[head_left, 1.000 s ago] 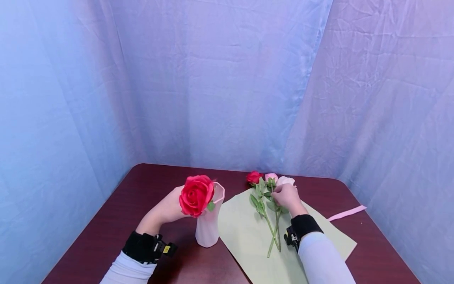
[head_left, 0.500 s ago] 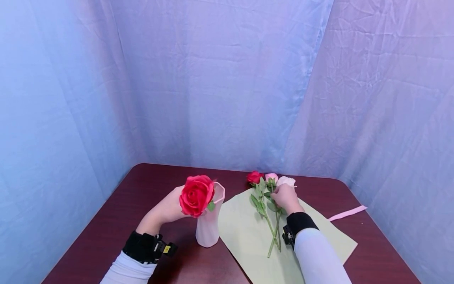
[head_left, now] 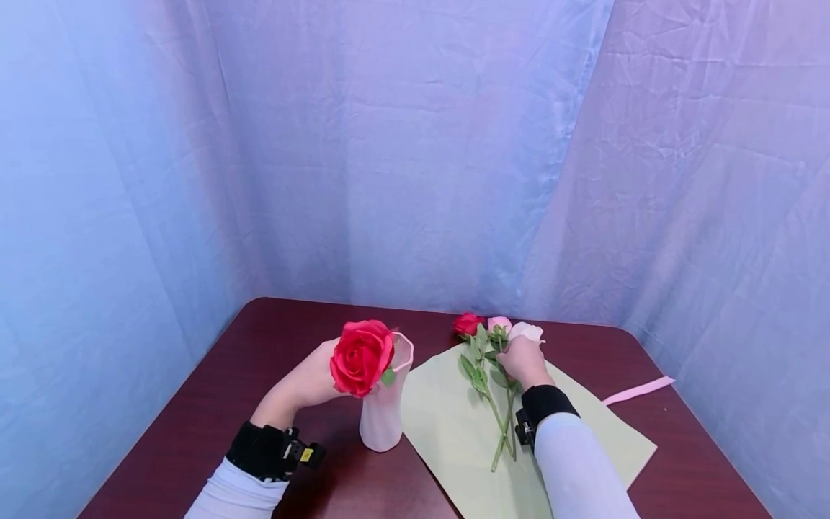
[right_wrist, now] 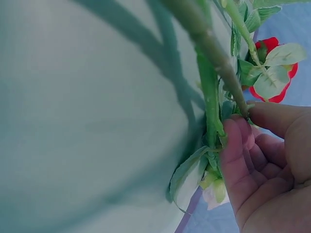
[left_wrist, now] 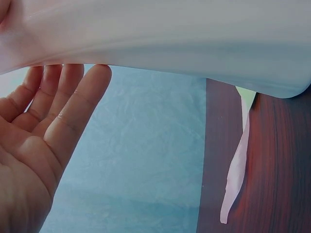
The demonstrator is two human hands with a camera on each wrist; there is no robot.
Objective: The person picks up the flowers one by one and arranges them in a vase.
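Note:
My left hand [head_left: 320,376] holds the upper part of a pale pink vase [head_left: 381,422]; in the left wrist view its fingers [left_wrist: 77,99] touch the vase's side, the thumb mostly cut off. A large red rose [head_left: 362,358] stands in the vase, covering part of that hand. Three more roses lie on a sheet of pale green paper [head_left: 441,432]: a red rose [head_left: 467,324], a pink rose [head_left: 498,325] and a white rose [head_left: 527,331]. My right hand [head_left: 524,360] pinches a rose stem [right_wrist: 221,60] between thumb and forefinger, just below the blooms; which bloom it bears is unclear.
A pink ribbon [head_left: 638,390] sticks out from under the paper's right edge. The dark red-brown table [head_left: 272,346] has blue-lilac curtains [head_left: 415,158] behind it and at both sides. The stems cross on the paper.
My right forearm has swung slightly to the left while the hand stays at the stems below the blooms. The left hand, vase and red rose keep their places.

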